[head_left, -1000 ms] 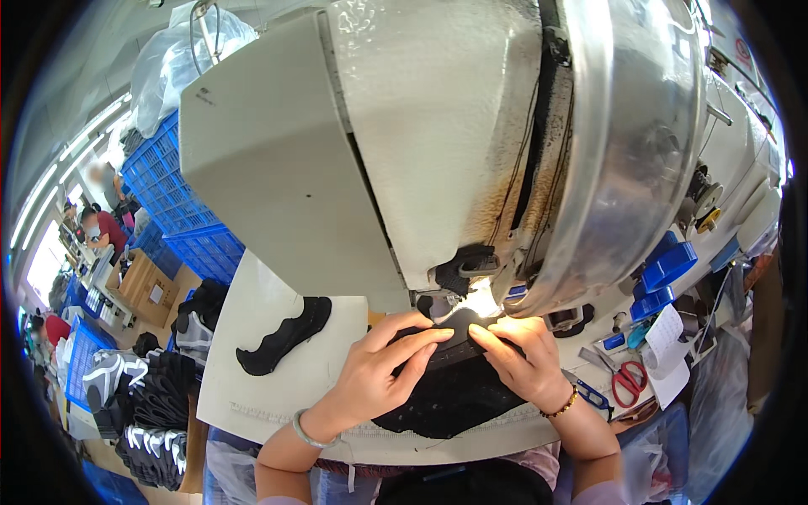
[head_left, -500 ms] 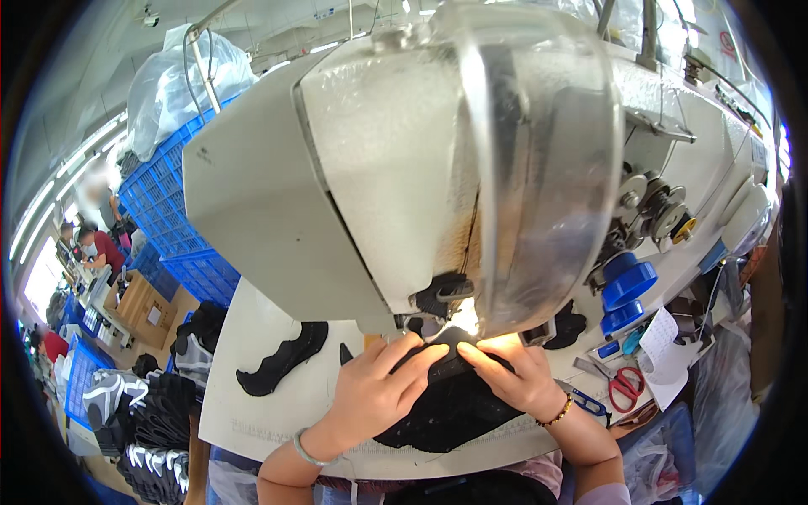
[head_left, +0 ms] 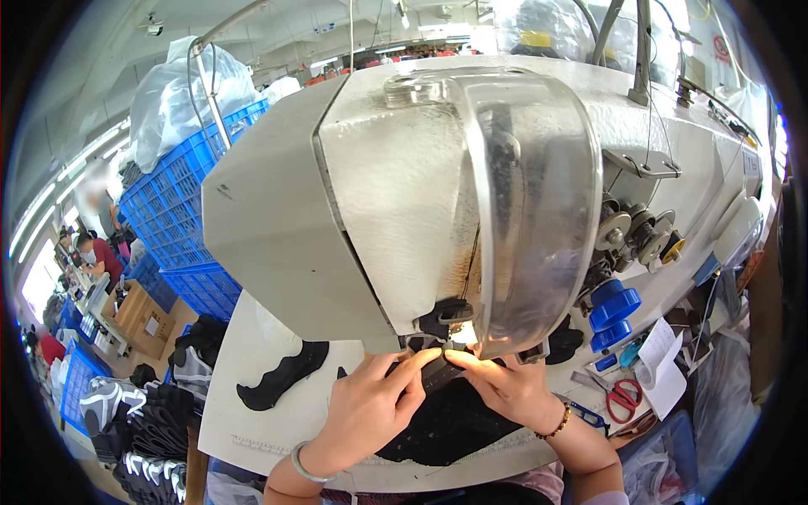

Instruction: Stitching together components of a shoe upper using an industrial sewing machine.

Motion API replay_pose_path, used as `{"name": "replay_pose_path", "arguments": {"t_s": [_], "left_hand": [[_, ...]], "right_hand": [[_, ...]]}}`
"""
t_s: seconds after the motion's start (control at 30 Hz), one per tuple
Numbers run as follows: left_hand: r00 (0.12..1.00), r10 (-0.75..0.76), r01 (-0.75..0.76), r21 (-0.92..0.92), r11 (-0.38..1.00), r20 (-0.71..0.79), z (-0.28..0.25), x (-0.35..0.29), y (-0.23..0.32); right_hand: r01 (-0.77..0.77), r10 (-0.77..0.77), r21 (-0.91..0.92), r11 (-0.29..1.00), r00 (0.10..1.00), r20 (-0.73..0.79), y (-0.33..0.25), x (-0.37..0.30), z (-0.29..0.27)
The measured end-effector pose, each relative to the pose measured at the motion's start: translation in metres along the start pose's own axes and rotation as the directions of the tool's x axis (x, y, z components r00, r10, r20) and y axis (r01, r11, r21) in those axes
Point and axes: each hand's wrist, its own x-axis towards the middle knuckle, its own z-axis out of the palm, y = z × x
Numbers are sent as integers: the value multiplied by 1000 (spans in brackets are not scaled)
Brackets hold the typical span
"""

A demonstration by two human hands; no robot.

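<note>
A large pale sewing machine (head_left: 396,194) fills the middle of the view, its lamp lighting the needle area. Just below it, my left hand (head_left: 368,406) presses the edge of a black fabric piece (head_left: 446,425) between thumb and fingers. From the other side my right hand (head_left: 511,389) grips the same edge, its index fingertip almost touching the left one. The rest of the piece lies on the white table between my forearms. The needle and both thumbs are mostly hidden. Another curved black piece (head_left: 282,376) lies flat to the left of my left hand.
Red-handled scissors (head_left: 623,400), a blue cutter (head_left: 587,412) and a paper sheet (head_left: 659,358) lie at the right. Blue crates (head_left: 172,210) stand at the left above stacked black-and-grey shoe parts (head_left: 156,417). People sit farther off at the left.
The view has tilted, so the machine sits lower in the picture. My fingertips have come closer together at the fabric edge, the right index moving slightly left.
</note>
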Motion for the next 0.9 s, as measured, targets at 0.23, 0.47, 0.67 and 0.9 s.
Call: {"name": "replay_pose_path", "arguments": {"t_s": [0.23,0.47,0.67,0.9], "left_hand": [[997,-6,8,22,1000,-82,9,0,-2],[997,39,-37,31,999,-69,15,-2,-12],[996,52,-50,33,998,-76,16,-3,-14],[993,62,-62,8,998,-98,17,-5,-15]], "right_hand": [[-170,143,283,944,983,117,0,11,-5],[-174,144,196,965,976,162,0,6,-3],[-119,106,152,981,990,90,0,5,-1],[-148,123,224,963,985,121,0,3,1]]}}
